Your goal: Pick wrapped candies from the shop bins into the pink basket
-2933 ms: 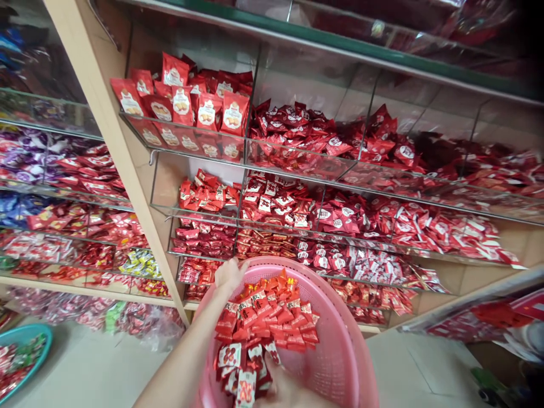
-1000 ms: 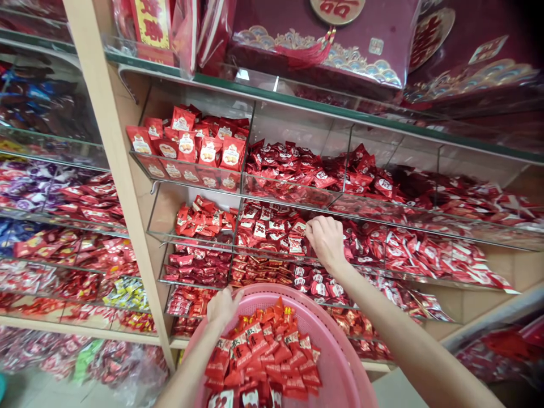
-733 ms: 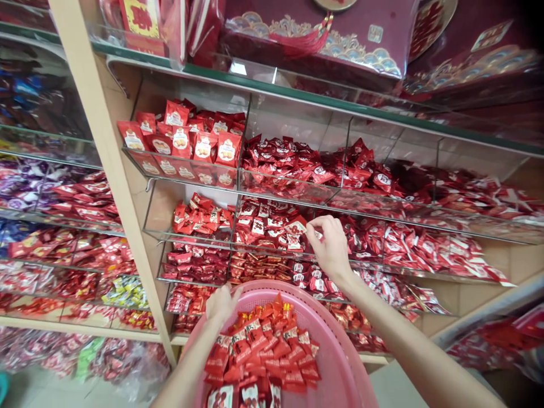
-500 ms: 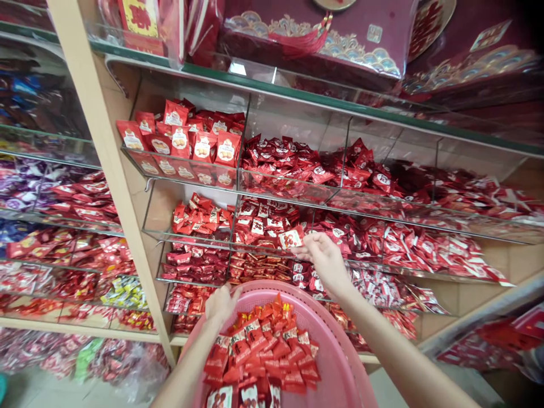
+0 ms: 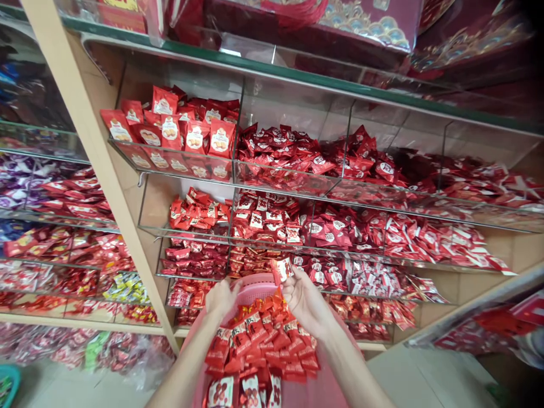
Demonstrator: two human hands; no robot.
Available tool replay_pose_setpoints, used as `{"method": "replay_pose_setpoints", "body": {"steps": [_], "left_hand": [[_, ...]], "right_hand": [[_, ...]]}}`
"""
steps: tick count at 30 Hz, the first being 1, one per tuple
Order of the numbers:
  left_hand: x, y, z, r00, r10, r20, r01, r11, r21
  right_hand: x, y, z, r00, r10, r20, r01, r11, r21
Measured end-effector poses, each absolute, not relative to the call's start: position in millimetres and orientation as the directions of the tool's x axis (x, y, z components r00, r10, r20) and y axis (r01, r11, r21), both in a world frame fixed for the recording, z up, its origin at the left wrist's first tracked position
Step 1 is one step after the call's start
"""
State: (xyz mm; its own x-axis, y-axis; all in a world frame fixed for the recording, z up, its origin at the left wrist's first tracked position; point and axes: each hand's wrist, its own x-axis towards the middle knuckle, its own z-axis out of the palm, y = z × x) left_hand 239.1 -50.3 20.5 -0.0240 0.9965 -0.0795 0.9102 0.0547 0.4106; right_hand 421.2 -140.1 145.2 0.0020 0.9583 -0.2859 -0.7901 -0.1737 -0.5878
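Observation:
My right hand (image 5: pixel 305 301) is closed on a small red-and-white candy packet (image 5: pixel 280 271), pinched between thumb and fingers over the far right part of a pink plastic basket (image 5: pixel 259 281). My left hand (image 5: pixel 221 299) grips the basket's far left rim, its fingers wrapped over the edge. Inside the basket lie many red wrapped candies (image 5: pixel 259 343) with dark lettering. Nearest to me, several white-faced packets (image 5: pixel 221 392) with red round pictures sit among them. Similar white-faced packets (image 5: pixel 256 220) fill a shelf compartment beyond my hands.
Glass-fronted shelves (image 5: pixel 276 192) hold red sweets in divided compartments. Larger red snack bags (image 5: pixel 170 127) stand upper left. A wooden post (image 5: pixel 91 147) separates another candy rack on the left. Bagged sweets (image 5: pixel 110 351) lie on the floor, and a teal basket (image 5: pixel 12 377) is at lower left.
My right hand has moved down and left from the shelf compartment to above the basket, carrying the candy packet. My left hand stays on the rim. The view has shifted slightly.

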Motion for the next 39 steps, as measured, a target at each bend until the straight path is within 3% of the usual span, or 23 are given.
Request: {"method": "replay_pose_setpoints", "body": {"steps": [9, 15, 30, 34, 39], "left_hand": [[241, -52, 27, -0.037, 0.994, -0.102, 0.904, 0.077, 0.42], [240, -53, 26, -0.031, 0.996, -0.086, 0.908, 0.064, 0.414], [243, -57, 33, -0.025, 0.996, -0.085, 0.916, 0.057, 0.397], [244, -58, 37, -0.021, 0.994, -0.111, 0.931, 0.06, 0.36], [245, -58, 36, -0.025, 0.995, -0.095, 0.938, 0.057, 0.343]], "right_hand": [[423, -141, 124, 0.021, 0.956, -0.293, -0.851, -0.137, -0.508], [424, -142, 118, 0.079, 0.938, -0.338, -0.841, -0.119, -0.527], [414, -156, 95, -0.153, 0.963, -0.223, -0.62, -0.269, -0.737], [412, -161, 95, -0.267, 0.933, -0.243, -0.485, -0.348, -0.803], [408, -170, 85, -0.458, 0.804, -0.378, -0.068, -0.456, -0.887]]}}
